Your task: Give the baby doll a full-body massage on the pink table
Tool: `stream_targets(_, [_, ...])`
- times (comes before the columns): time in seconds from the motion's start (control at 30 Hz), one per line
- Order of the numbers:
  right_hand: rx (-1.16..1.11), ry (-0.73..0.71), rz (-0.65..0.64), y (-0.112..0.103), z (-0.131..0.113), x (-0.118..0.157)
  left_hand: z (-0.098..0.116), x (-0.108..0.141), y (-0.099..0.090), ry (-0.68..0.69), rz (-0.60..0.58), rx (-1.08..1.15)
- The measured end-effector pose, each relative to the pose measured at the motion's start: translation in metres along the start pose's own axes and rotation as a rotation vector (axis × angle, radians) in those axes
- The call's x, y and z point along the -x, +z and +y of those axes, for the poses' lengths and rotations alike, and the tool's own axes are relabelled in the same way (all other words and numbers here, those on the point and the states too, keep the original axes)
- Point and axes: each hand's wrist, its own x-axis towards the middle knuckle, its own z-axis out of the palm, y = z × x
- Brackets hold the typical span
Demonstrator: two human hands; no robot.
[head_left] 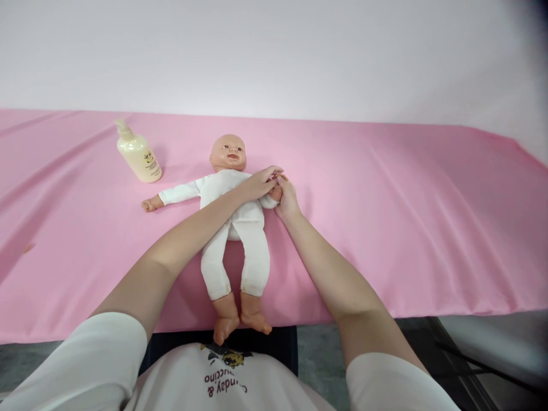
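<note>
Two hands [288, 197] are grasping one doll [214, 186] by its hand [276, 193]
Fingers [274, 170] are partly hiding it, one bottle [139, 158] standing nearby

There's 1 doll [248, 213], 1 pump btl. [139, 158], 1 tblcloth [385, 228], 2 hands [262, 184] & 2 sleeves [103, 354].

The place looks like an indoor training or demonstration room, though its exact kind cannot be told. A pink cloth [385, 217] covers a table before a plain white backdrop [274, 57]; a baby doll [248, 212] and pump bottle [139, 158] rest there, above grey floor [317, 359].
</note>
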Motion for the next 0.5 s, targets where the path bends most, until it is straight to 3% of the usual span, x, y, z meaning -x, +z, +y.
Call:
stream_targets(0.17, [-0.046, 0.059, -0.025, 0.003, 0.001, -0.001, 0.003, 0.001, 0.0, 0.017, -0.022, 0.013])
stream_targets(0.4, [0.209, -0.183, 0.039, 0.002, 0.004, 0.009, 0.005, 0.003, -0.002, 0.073, -0.056, 0.032])
stream_targets(0.5, [0.245, -0.216, 0.035, 0.0, 0.006, 0.01, 0.005, 0.004, -0.003, 0.086, -0.069, 0.031])
